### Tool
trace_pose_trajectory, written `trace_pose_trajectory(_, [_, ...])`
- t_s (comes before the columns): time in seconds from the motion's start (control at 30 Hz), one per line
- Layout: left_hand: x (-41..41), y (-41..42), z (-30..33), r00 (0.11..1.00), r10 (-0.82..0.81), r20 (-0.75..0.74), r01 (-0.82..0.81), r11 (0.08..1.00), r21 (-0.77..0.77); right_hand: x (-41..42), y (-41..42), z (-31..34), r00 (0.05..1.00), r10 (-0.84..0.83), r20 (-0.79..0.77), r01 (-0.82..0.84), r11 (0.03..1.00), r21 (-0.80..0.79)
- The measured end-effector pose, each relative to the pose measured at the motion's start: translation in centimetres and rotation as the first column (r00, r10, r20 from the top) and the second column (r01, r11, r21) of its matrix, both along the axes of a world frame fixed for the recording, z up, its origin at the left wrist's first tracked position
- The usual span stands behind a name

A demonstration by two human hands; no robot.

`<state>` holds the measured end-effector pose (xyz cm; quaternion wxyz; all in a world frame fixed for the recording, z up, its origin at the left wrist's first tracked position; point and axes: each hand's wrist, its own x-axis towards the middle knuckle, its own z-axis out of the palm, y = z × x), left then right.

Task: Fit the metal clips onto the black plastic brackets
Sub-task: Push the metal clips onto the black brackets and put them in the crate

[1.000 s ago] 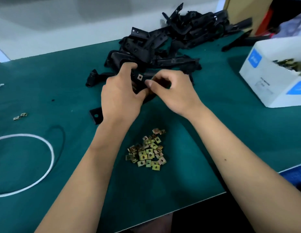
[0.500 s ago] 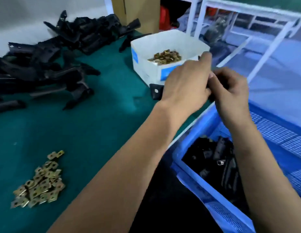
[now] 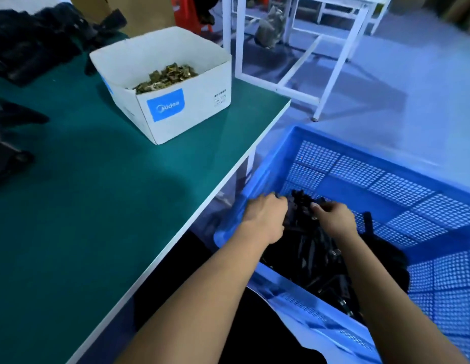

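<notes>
Both hands, left hand (image 3: 265,219) and right hand (image 3: 335,219), reach down among crate's (image 3: 386,179) brackets (image 3: 315,248)

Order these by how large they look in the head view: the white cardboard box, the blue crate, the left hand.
1. Blue crate, although the frame cuts part of it off.
2. White cardboard box.
3. Left hand, which looks smallest, even though it is nearer to the camera than the box.
</notes>
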<state>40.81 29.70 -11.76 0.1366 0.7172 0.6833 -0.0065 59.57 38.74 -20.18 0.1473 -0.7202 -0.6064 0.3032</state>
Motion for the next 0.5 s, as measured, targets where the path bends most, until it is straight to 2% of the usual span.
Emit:
trace_pose_trajectory(0.07, [-0.5,0.0,-0.3,0.999,0.0,0.039,-0.001,1.0,0.012,0.0,0.4,0.1,0.998,-0.041,0.048,0.04,0.999,0.025])
trace_pose_trajectory(0.13, [-0.9,0.2,0.3,0.995,0.012,0.095,-0.018,0.998,0.057,-0.9,0.6,1.3,0.996,-0.092,-0.008,0.092,0.992,0.09])
trace_pose_trajectory(0.23, [-1.5,0.6,2.6,0.979,0.052,0.198,-0.097,0.969,0.227,-3.6,0.6,4.5,0.995,-0.065,-0.074,0.079,0.974,0.214])
trace_pose_trajectory(0.37, [-3.1,0.6,7.3,0.93,0.076,0.361,-0.249,0.85,0.464,-8.6,-0.5,11.0,0.987,0.068,-0.148,0.007,0.891,0.453])
trace_pose_trajectory(0.5, [-7.3,-1.0,11.3,0.882,0.127,0.453,-0.411,0.678,0.61,-14.6,-2.9,17.3,0.943,0.308,-0.127,-0.166,0.763,0.624])
